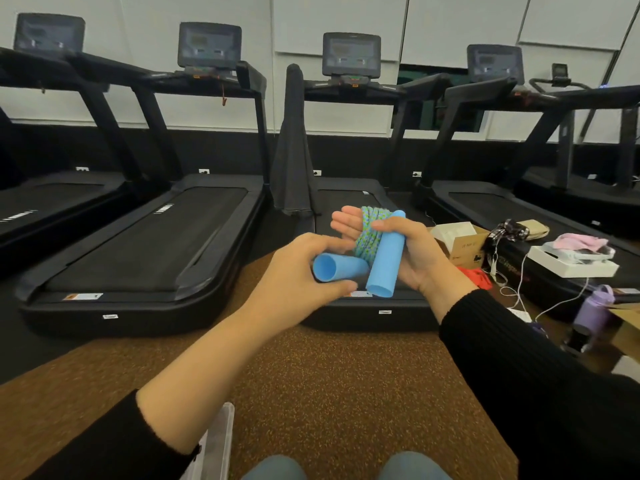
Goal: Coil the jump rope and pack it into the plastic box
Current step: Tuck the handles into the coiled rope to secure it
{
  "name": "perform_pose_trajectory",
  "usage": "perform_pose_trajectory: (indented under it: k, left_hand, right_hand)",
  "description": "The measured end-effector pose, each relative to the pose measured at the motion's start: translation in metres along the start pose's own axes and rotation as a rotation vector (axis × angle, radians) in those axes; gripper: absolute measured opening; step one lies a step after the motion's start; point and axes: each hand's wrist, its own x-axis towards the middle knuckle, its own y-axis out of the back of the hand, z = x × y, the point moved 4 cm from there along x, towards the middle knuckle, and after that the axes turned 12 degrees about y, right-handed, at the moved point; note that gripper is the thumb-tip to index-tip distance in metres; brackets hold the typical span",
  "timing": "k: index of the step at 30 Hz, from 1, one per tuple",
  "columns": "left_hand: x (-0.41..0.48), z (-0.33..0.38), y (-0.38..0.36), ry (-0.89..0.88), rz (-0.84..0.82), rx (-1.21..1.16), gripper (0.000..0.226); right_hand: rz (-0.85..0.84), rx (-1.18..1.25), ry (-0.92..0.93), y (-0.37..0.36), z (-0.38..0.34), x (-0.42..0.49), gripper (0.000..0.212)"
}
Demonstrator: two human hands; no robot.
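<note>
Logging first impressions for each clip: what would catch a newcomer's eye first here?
At centre, the left hand holds one bright blue handle, while the right hand holds the other handle with the green-blue rope wound round its fingers. Behind them runs a row of black treadmills; a clear plastic box shows at the bottom edge.

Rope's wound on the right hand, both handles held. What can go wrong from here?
1. The rope coil sits wound round the right hand with nothing tying it; sliding it off may spill the loops.
2. The left hand only pinches the loose handle; a slip could unwind the last turn.
3. The plastic box barely shows at the bottom edge, so the drop-in would be nearly blind.
</note>
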Motion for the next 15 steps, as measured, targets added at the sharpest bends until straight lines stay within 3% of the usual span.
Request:
perform_pose_trajectory:
  k: [3, 9, 11, 15]
  left_hand:
    - [-0.004, -0.005, -0.003, -0.018, -0.036, -0.333, 0.056]
    - [0.001, -0.026, -0.031, 0.001, 0.02, -0.555, 0.096]
    - [0.0, -0.029, -0.043, 0.031, -0.14, -0.825, 0.111]
    - [-0.005, -0.029, -0.053, 0.071, -0.626, -1.277, 0.118]
  right_hand:
    - [-0.013, 0.121, 0.045, -0.004, 0.0, -0.007, 0.061]
    - [-0.105, 0.19, 0.085, -0.03, 0.013, -0.024, 0.051]
    - [-0.152, 0.184, 0.06, -0.038, 0.019, -0.028, 0.05]
    - [-0.154, 0.172, 0.066, -0.036, 0.018, -0.033, 0.048]
